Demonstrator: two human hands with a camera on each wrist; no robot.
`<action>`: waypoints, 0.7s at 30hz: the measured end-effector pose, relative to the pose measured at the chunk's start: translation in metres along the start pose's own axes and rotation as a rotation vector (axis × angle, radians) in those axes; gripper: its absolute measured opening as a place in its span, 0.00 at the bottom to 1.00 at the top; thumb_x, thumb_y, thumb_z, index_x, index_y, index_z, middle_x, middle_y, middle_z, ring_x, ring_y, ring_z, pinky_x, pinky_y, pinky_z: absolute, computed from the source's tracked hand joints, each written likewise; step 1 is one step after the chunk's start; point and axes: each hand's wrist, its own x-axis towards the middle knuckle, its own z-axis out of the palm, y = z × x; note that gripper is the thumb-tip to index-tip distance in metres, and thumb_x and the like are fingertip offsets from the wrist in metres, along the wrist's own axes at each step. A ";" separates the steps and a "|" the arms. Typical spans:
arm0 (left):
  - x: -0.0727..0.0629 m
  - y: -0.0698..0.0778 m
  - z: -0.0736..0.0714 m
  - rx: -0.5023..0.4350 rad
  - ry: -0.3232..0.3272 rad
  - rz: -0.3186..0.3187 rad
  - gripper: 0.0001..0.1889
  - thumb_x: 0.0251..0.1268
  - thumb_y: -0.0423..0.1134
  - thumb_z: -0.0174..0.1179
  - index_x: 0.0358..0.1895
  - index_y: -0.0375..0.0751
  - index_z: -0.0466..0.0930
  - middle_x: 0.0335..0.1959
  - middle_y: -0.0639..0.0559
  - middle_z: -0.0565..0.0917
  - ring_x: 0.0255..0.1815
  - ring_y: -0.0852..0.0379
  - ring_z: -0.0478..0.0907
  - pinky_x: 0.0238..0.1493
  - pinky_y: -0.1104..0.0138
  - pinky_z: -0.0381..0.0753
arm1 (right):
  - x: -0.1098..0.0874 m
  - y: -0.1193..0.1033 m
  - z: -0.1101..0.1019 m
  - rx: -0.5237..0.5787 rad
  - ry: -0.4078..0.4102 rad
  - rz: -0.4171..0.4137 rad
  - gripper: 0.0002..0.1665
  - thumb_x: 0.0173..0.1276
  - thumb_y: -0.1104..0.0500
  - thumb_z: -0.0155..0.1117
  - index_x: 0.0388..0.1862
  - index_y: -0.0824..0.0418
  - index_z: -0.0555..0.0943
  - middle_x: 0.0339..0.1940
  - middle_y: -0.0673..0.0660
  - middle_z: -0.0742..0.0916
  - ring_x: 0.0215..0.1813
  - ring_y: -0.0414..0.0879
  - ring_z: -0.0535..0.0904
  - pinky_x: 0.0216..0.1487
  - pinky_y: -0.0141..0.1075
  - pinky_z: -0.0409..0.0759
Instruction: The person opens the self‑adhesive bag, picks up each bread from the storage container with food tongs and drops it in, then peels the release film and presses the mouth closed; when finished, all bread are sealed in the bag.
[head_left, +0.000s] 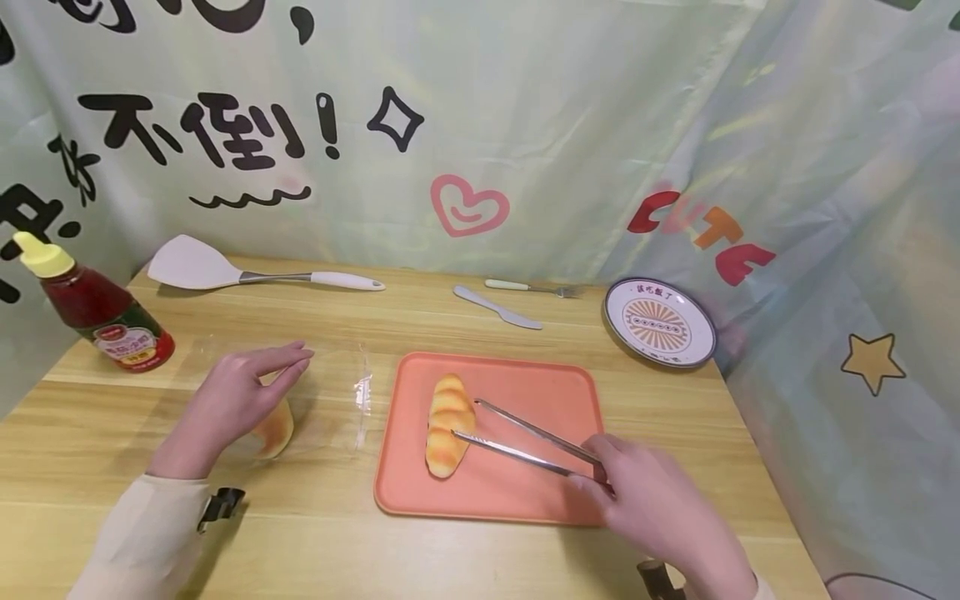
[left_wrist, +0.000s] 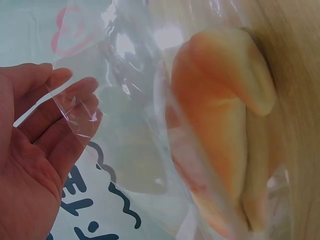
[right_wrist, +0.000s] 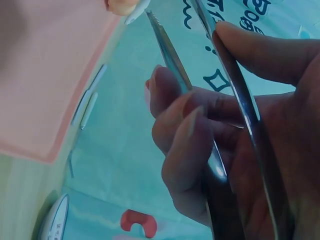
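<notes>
currently, the right hand (head_left: 652, 492) grips metal tongs (head_left: 538, 434), their tips apart at the ridged bread (head_left: 447, 417), which lies on the pink tray (head_left: 532, 387); the left hand (head_left: 243, 383) pinches a clear bag (head_left: 363, 393) with a bun (left_wrist: 210, 130) inside.

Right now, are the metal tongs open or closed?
Open: the tongs in the right hand have their two arms spread, and the head view shows a gap between their tips.

Sleeved left forearm (head_left: 142, 533) slanting in from lower left, left hand (head_left: 243, 387) back uppermost, fingers (left_wrist: 62, 76) pinching against the thumb, right hand (head_left: 652, 492) at lower right, fingers curled inward.
</notes>
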 end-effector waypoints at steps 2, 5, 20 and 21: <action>-0.001 0.000 0.000 -0.002 0.000 0.001 0.12 0.59 0.28 0.67 0.47 0.33 0.87 0.49 0.35 0.84 0.43 0.36 0.84 0.41 0.42 0.81 | -0.004 0.000 0.002 0.004 -0.014 0.011 0.12 0.64 0.51 0.71 0.34 0.51 0.75 0.19 0.40 0.69 0.19 0.35 0.63 0.21 0.31 0.64; -0.001 0.000 0.000 -0.004 -0.001 0.003 0.12 0.60 0.28 0.67 0.48 0.33 0.86 0.49 0.35 0.84 0.42 0.36 0.84 0.41 0.42 0.81 | -0.010 0.000 0.007 0.001 -0.018 0.013 0.13 0.65 0.50 0.71 0.34 0.51 0.75 0.19 0.40 0.69 0.19 0.35 0.63 0.20 0.31 0.64; -0.001 0.000 0.000 -0.010 -0.014 -0.004 0.12 0.61 0.29 0.66 0.48 0.34 0.86 0.51 0.36 0.83 0.43 0.36 0.84 0.42 0.42 0.81 | -0.021 -0.011 0.023 -0.038 0.010 -0.008 0.14 0.64 0.49 0.70 0.32 0.53 0.74 0.18 0.39 0.66 0.18 0.35 0.62 0.21 0.31 0.64; -0.001 0.000 0.000 -0.009 -0.013 -0.002 0.12 0.61 0.28 0.66 0.48 0.34 0.86 0.50 0.36 0.83 0.43 0.36 0.84 0.42 0.42 0.81 | -0.020 -0.012 0.025 -0.054 0.016 -0.008 0.14 0.64 0.49 0.70 0.33 0.53 0.75 0.18 0.39 0.67 0.18 0.35 0.63 0.21 0.32 0.65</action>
